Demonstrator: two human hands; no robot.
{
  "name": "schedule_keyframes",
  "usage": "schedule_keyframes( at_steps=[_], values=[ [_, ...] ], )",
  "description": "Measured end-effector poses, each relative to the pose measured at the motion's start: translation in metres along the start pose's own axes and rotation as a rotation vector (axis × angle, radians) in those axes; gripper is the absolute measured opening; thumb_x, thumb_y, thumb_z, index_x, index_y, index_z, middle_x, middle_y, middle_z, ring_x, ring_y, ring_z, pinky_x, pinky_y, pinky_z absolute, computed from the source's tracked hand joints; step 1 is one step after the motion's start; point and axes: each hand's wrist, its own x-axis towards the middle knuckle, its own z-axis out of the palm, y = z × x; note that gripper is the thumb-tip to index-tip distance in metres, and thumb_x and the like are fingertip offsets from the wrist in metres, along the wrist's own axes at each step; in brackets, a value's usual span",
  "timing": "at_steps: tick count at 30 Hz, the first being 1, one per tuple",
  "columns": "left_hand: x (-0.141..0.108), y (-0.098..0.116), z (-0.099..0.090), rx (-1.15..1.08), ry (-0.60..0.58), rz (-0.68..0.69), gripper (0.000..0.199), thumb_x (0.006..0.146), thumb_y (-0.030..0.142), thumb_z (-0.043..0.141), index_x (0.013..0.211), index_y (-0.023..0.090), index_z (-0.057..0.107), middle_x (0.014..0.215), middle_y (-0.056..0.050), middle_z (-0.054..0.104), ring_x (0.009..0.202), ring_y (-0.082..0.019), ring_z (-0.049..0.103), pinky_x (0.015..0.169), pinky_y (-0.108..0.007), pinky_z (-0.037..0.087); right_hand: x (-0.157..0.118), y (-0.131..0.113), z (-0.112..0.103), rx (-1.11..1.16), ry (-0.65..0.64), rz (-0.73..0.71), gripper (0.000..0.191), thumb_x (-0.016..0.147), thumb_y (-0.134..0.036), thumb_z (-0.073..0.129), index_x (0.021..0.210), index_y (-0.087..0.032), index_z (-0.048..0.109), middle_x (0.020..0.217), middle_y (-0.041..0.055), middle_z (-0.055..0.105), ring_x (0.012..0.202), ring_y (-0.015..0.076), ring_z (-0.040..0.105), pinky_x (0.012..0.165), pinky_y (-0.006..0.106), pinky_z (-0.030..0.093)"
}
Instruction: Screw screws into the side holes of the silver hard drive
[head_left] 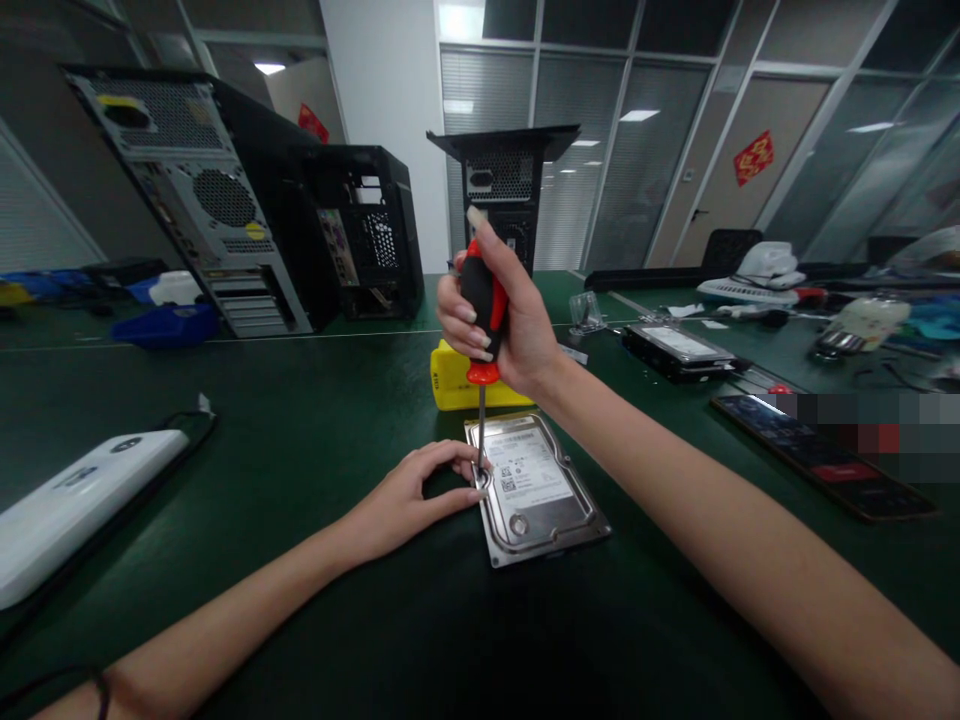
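Note:
A silver hard drive (536, 485) with a white label lies flat on the green table in front of me. My right hand (502, 310) is closed around the red and black handle of a screwdriver (482, 400), its thumb on the top end. The shaft points straight down, with its tip at a screw spot on the drive's left edge. From the left, my left hand (420, 490) grips this edge, thumb and forefinger on either side of the tip. The tip itself is partly hidden by the fingers.
Behind the drive sits a yellow box-like object (450, 380). Computer cases (225, 200) stand at the back. To the right are a phone (825, 455) and a stack of drives (679, 350); a white device (90, 500) lies to the left, near a blue bin (165, 325).

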Motion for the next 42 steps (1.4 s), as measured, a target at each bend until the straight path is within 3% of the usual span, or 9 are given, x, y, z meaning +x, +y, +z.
schedule_keyframes(
  at_steps=[9, 18, 26, 33, 42],
  values=[
    [0.001, 0.002, 0.000, 0.012, -0.006, 0.002, 0.029, 0.084, 0.035, 0.058, 0.108, 0.019, 0.054, 0.100, -0.003, 0.058, 0.096, -0.020, 0.054, 0.090, -0.035, 0.041, -0.002, -0.002, 0.005, -0.053, 0.033, 0.020, 0.037, 0.083, -0.051, 0.045, 0.068, -0.019, 0.038, 0.050, -0.0063, 0.036, 0.034, 0.0036, 0.027, 0.031, 0.015, 0.019],
    [0.000, 0.001, -0.001, 0.012, -0.006, 0.021, 0.028, 0.085, 0.035, 0.058, 0.108, 0.020, 0.054, 0.101, -0.003, 0.058, 0.097, -0.020, 0.054, 0.091, -0.035, 0.041, -0.002, -0.002, 0.005, -0.084, 0.011, 0.044, 0.049, 0.082, -0.055, 0.046, 0.055, -0.016, 0.033, 0.047, -0.0051, 0.033, 0.035, 0.0027, 0.028, 0.032, 0.017, 0.019],
    [0.001, 0.002, 0.000, 0.016, -0.010, 0.031, 0.026, 0.085, 0.035, 0.058, 0.107, 0.020, 0.056, 0.100, -0.002, 0.058, 0.095, -0.020, 0.053, 0.089, -0.034, 0.041, -0.003, 0.002, 0.011, -0.030, 0.014, 0.002, 0.035, 0.085, -0.047, 0.046, 0.067, -0.018, 0.039, 0.051, -0.0060, 0.037, 0.035, 0.0031, 0.028, 0.031, 0.015, 0.018],
    [-0.001, 0.003, -0.001, 0.003, -0.011, 0.021, 0.026, 0.085, 0.033, 0.058, 0.108, 0.020, 0.055, 0.098, -0.002, 0.058, 0.096, -0.019, 0.054, 0.090, -0.034, 0.041, -0.003, -0.003, 0.009, -0.170, 0.006, 0.089, 0.053, 0.085, -0.056, 0.039, 0.051, -0.016, 0.034, 0.043, -0.0052, 0.028, 0.035, 0.0024, 0.027, 0.034, 0.016, 0.020],
    [0.001, 0.004, -0.001, 0.015, -0.014, 0.010, 0.026, 0.085, 0.035, 0.058, 0.107, 0.020, 0.055, 0.101, -0.003, 0.058, 0.097, -0.021, 0.054, 0.091, -0.036, 0.042, -0.003, -0.001, 0.009, -0.165, 0.036, 0.057, 0.051, 0.083, -0.056, 0.043, 0.053, -0.016, 0.035, 0.048, -0.0051, 0.031, 0.036, 0.0024, 0.027, 0.033, 0.016, 0.020]
  ],
)
